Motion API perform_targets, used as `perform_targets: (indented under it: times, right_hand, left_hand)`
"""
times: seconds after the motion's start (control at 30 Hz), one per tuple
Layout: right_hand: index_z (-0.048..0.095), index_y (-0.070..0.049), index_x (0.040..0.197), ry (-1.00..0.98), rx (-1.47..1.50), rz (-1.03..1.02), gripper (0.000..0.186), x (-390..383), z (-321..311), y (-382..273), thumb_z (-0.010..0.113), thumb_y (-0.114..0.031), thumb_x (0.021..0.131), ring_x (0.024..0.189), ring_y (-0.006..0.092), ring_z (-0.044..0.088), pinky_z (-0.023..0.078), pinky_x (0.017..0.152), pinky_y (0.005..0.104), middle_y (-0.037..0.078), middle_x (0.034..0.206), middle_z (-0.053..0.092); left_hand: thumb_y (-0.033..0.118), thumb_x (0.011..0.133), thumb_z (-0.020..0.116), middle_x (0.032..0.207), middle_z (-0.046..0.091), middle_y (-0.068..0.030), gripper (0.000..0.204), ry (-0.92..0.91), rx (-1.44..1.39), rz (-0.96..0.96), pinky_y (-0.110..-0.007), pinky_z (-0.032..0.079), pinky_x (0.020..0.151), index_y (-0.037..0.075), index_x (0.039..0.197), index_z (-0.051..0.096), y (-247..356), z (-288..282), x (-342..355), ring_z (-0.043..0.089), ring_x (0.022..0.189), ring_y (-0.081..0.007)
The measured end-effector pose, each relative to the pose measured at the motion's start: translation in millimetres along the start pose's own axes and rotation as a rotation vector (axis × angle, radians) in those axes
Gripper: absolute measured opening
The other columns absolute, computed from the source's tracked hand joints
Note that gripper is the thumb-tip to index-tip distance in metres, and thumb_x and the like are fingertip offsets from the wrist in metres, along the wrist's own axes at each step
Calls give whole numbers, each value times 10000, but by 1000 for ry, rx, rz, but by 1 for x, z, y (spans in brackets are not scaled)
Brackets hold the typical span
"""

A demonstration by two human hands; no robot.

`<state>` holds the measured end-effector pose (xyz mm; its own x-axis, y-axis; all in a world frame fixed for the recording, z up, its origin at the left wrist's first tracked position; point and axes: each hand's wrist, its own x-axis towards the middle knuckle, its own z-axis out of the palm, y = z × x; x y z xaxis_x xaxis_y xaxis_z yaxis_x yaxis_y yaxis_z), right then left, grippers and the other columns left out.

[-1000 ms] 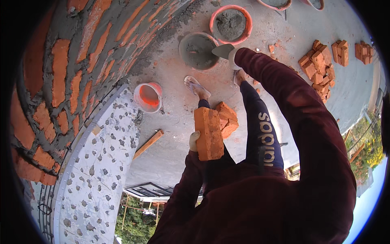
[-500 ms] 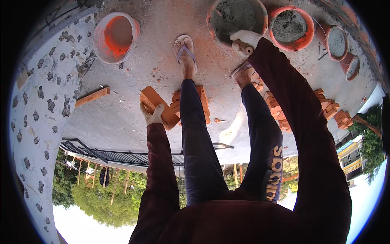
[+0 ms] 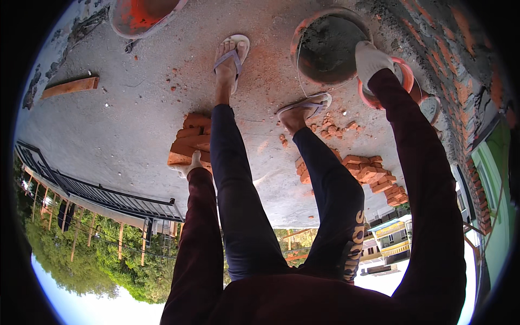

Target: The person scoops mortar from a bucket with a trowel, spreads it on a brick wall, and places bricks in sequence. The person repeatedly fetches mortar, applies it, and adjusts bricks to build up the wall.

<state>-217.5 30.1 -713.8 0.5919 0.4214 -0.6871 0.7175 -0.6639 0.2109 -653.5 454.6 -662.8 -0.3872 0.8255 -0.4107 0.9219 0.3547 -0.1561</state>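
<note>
My left hand (image 3: 188, 166), in a pale glove, is at the near end of a small brick pile beside my left leg. Its thumb and fingers are closed around an orange brick (image 3: 184, 149), which lies against the other bricks (image 3: 194, 121). My right hand (image 3: 372, 58), gloved as well, is closed at the right rim of a large bucket (image 3: 301, 50) of wet grey mortar (image 3: 330, 47). The wooden-handled tool seen in it a moment earlier is hidden behind the glove and sleeve.
A second orange bucket (image 3: 407, 76) stands partly behind my right arm. An orange-stained bucket (image 3: 142, 19) is at the upper left. Brick stacks (image 3: 374, 172) and broken pieces (image 3: 331, 128) lie beyond my right leg. A rough brick wall (image 3: 449, 59) rises at right; a wooden plank (image 3: 70, 88) lies left.
My view has turned toward the right wall. My left hand's brick, earlier tilted beside the pile, now lies against it. My right hand has moved from the mortar bucket's near edge to its right rim.
</note>
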Motion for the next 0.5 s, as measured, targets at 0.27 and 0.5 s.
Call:
perform_targets:
  times: [0.27,0.5]
  right_hand:
    - [573,67,1243,-63,2,-100,446,-81,5,-31,668,-168,877,787,245,750,604,550,394,141,983,684]
    - [640,28,1151,49,173,167,289,3,8,-14,651,-116,901,827,259,768,612,610,376,150,935,727]
  left_hand:
    - [173,812,885,1584,357,-255,1087,-744,-316,958,-509,331,1199,74,1638,185,180,42,-107,401,1454,-354]
    - [-1,883,736,1193,669,-127,485,-1037,-86,995,-359,530,925,9,1311,509,232,235,-220,657,1086,-215]
